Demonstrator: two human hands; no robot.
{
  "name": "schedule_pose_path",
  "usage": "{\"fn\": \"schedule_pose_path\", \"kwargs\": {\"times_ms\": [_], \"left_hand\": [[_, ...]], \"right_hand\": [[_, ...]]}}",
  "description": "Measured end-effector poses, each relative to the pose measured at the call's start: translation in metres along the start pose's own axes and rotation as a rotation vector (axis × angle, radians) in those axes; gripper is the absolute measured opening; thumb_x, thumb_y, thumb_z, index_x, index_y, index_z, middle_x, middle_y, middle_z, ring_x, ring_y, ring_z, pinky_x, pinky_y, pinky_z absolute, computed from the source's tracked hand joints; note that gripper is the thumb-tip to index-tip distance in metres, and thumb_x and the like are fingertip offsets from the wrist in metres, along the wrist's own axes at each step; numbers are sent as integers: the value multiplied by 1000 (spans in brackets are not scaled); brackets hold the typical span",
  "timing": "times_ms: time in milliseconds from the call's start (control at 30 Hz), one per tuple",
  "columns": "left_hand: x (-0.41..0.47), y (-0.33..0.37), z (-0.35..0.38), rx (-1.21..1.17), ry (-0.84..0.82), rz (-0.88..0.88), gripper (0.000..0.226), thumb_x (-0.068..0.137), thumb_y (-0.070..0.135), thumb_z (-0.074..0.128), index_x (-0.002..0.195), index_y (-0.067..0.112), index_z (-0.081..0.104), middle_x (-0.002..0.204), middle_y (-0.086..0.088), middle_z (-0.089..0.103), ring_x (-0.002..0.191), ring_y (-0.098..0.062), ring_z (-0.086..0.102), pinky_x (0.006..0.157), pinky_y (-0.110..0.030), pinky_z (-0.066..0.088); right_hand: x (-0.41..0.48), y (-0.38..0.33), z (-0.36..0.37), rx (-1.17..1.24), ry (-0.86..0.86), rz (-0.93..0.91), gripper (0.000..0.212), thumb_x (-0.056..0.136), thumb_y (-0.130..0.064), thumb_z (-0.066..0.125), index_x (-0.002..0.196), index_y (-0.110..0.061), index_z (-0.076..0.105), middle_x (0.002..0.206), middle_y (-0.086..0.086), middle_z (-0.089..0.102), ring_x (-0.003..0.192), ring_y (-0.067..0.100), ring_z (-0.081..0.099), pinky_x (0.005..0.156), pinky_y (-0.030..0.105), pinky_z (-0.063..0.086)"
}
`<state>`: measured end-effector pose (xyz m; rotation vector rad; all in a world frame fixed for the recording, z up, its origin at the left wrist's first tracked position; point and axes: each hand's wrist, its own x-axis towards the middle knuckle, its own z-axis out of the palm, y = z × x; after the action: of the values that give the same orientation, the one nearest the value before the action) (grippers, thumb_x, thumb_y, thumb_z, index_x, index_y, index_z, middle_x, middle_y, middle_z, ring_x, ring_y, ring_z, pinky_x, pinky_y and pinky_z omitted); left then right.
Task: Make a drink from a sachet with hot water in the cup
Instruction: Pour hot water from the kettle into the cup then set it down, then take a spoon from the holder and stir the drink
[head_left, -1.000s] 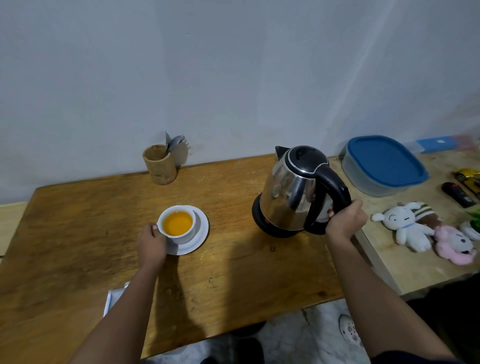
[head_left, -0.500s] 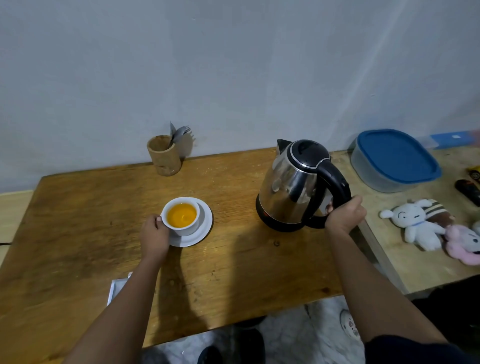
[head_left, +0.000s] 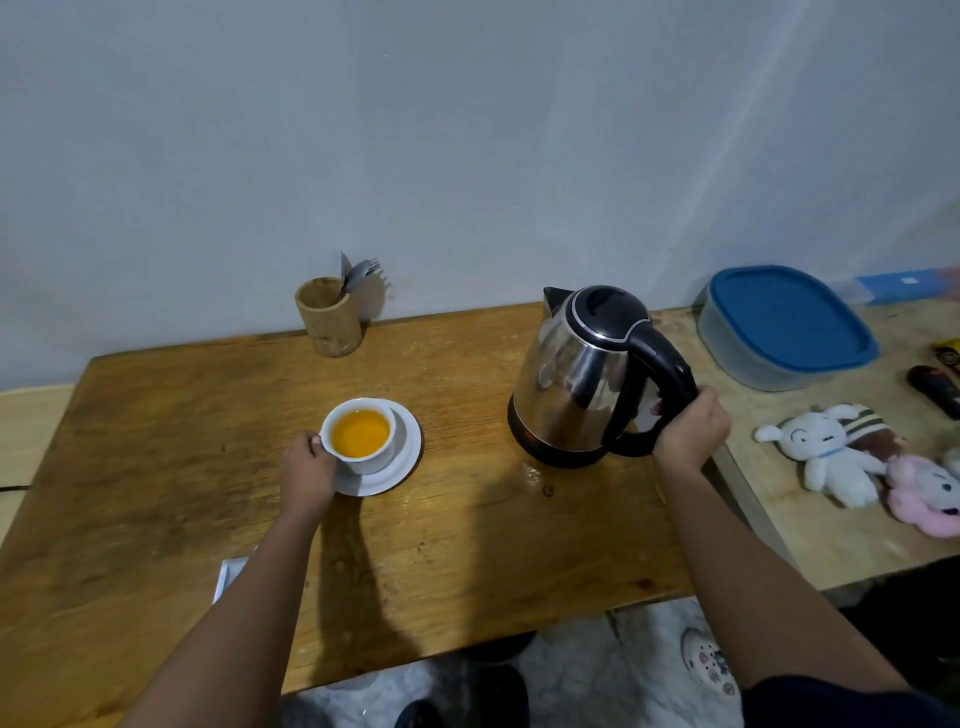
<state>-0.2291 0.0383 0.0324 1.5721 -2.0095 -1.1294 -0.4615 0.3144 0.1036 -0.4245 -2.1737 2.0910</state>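
A white cup (head_left: 370, 457) full of orange liquid stands on a white saucer (head_left: 405, 462) at the middle of the wooden table (head_left: 156, 441). My left hand (head_left: 306, 470) holds the cup's left side. A steel kettle (head_left: 576, 379) with a black lid and handle stands upright on the table at the right. Around its handle my right hand (head_left: 688, 434) is closed. A white sachet (head_left: 231, 574) lies near the front edge, partly hidden by my left forearm.
A wooden holder (head_left: 328, 325) with cutlery stands at the back by the wall. On a paler table to the right are a blue-lidded container (head_left: 784, 325), plush toys (head_left: 831, 454) and small dark items (head_left: 935, 387). A sandal (head_left: 709, 665) lies on the floor below.
The kettle has settled from a slight tilt to standing upright on the table, with my right hand still on its handle. My left hand stays at the cup. The view shifted a little.
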Motion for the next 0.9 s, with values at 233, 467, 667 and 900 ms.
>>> {"fn": "schedule_pose_path", "kwargs": {"times_ms": [233, 467, 667, 900], "left_hand": [[-1, 5, 4, 32, 23, -68, 30, 96, 14, 33, 111, -3, 52, 113, -27, 57, 100, -40, 53, 72, -37, 36], [4, 7, 0, -16, -6, -84, 31, 95, 11, 33, 113, -7, 52, 117, -30, 56, 105, -43, 52, 76, -39, 36], [5, -2, -6, -161, -53, -53, 18, 95, 13, 37, 88, 3, 49, 91, -18, 55, 83, -25, 48, 69, -35, 36], [4, -15, -20, -270, -123, 5, 23, 94, 17, 45, 81, 12, 63, 81, -12, 64, 76, -21, 55, 67, -34, 43]], "right_hand": [[0, -38, 5, -298, -62, -403, 23, 93, -19, 44, 89, -14, 66, 91, -2, 57, 80, 10, 50, 60, 9, 36], [-14, -95, 53, -262, -333, -760, 19, 87, -8, 50, 95, -5, 67, 98, 6, 59, 93, 11, 52, 75, 0, 35], [-54, -95, 139, -288, -771, -797, 17, 86, -8, 51, 89, -12, 67, 90, -2, 63, 81, 3, 55, 70, 8, 41], [-108, -35, 253, -538, -1075, -454, 15, 87, -16, 53, 83, -15, 67, 84, 2, 63, 74, 12, 54, 59, 17, 42]]}}
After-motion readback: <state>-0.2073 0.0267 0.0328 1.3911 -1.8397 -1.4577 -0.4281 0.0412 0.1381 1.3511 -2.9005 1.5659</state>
